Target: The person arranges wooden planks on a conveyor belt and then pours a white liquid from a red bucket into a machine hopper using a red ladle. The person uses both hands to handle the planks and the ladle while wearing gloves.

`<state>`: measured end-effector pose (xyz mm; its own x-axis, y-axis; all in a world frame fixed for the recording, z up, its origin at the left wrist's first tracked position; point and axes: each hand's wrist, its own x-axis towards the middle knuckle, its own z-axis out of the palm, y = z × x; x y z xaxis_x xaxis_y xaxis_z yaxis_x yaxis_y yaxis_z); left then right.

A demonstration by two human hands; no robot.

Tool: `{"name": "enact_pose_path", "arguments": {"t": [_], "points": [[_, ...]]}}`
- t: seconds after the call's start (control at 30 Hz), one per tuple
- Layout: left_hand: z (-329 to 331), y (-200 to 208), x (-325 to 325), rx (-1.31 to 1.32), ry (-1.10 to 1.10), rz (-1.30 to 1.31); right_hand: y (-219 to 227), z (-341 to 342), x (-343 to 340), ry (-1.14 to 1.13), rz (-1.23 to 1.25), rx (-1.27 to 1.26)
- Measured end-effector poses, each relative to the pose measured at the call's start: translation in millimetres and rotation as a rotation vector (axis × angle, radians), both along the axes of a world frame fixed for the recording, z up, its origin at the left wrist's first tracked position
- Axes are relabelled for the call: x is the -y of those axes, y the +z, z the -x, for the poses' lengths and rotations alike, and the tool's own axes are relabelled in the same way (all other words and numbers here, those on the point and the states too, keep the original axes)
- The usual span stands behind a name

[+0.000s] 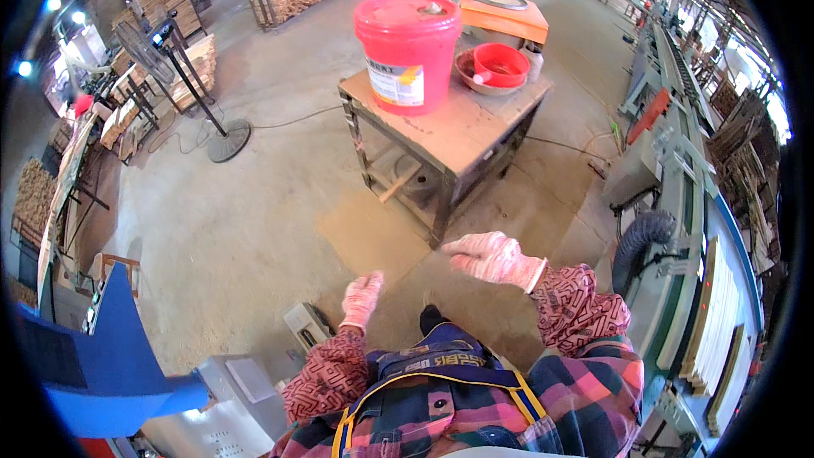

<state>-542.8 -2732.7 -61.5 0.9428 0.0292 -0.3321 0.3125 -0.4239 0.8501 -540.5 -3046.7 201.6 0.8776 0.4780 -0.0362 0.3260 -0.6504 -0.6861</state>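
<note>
On my head feed, the largest item is the long machine (682, 170) running down the right side. Next is the table (462, 137), dark-legged with a brown top, standing ahead of both hands and well apart from the left. On it, toward the left, I log the red bucket (434, 55), upright and lidded, with a pale label. Behind and to its right is an orange box (519, 27) with a round metal plate on top; its support is unclear. In front of that, I see a shallow bowl (487, 87) on the table, with a red pot (502, 69) inside it. The 2 gloved hands come last: right hand (496, 259), near the table's closest leg, and left hand (363, 298), lower, over the floor. Fingers of each look bunched; blur means I cannot tell whether either grip is closed.
</note>
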Motion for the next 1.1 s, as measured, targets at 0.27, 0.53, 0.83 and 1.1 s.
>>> {"name": "enact_pose_path", "arguments": {"t": [0.27, 0.53, 0.83, 1.1], "points": [[-152.9, 94.6, -2.1, 0.017, 0.273, -0.009, 1.4, -264.7, 71.8, -0.306, -0.286, 0.529], [-234.3, 111.0, 65.6, -0.173, -0.004, -0.164, 128.1, -444.6, 42.3, -0.100, 0.448, 0.846], [-325.2, 63.2, 57.3, 0.054, -0.265, -0.201, 180.7, -508.7, 25.4, 0.230, 0.919, 0.661], [-342.4, 78.7, 56.6, -0.156, -0.053, -0.245, 277.0, -601.8, 107.5, -0.841, -0.153, 0.678]]}}
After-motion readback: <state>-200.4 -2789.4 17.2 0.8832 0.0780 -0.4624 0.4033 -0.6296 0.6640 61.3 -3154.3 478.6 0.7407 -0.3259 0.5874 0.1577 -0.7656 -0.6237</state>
